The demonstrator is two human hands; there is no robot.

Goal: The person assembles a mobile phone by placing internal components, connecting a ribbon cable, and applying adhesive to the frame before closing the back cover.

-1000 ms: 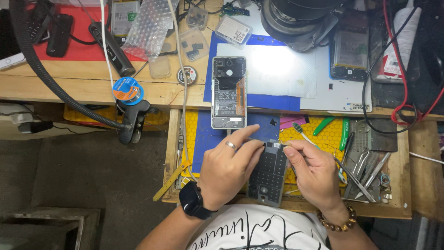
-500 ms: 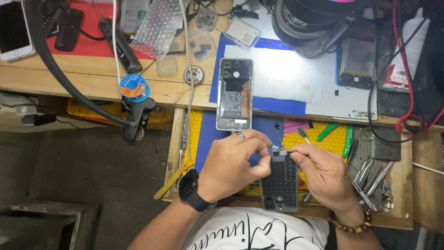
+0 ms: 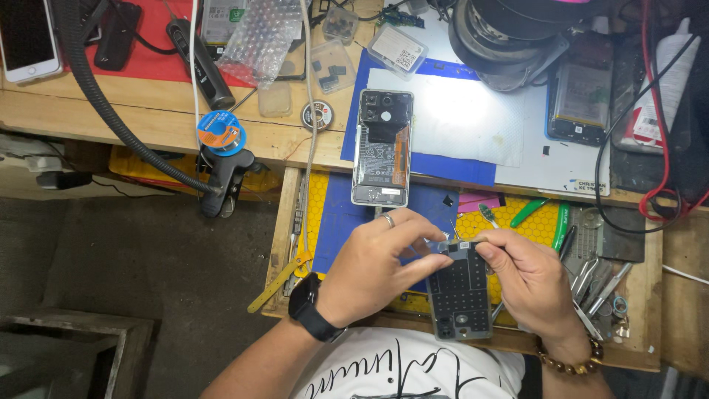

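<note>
while the wooden surface (image 3: pixel 170 129) spreads across the top of the view, crowded with cables and small boxes, an opened phone (image 3: pixel 382 148) lies on its back at the edge of a blue mat (image 3: pixel 443 166), its inner parts showing. below it a drawer tray (image 3: pixel 295 222) with a yellow honeycomb liner sticks out toward the person.

both forearms come up from the bottom edge and meet over the tray. the left hand (image 3: pixel 377 270), with a black watch (image 3: pixel 310 307) on the wrist and a ring on one finger, is bent inward, its fingers curled and pinched on the top end of a dark perforated phone cover (image 3: pixel 459 292), which stands just over the tray's front edge. the right hand (image 3: pixel 528 277), a bead bracelet (image 3: pixel 565 360) at its wrist, is turned palm down, its fingers closed on a thin metal tool (image 3: pixel 461 242) laid across the cover's top end.

the tool's tip is hidden between the two hands, so where it touches cannot be told. the left palm covers the cover's upper left corner. small tweezers (image 3: pixel 591 284) lie in the tray's right part, hard to tell apart. the person's shirt is cut off by the bottom edge.
</note>
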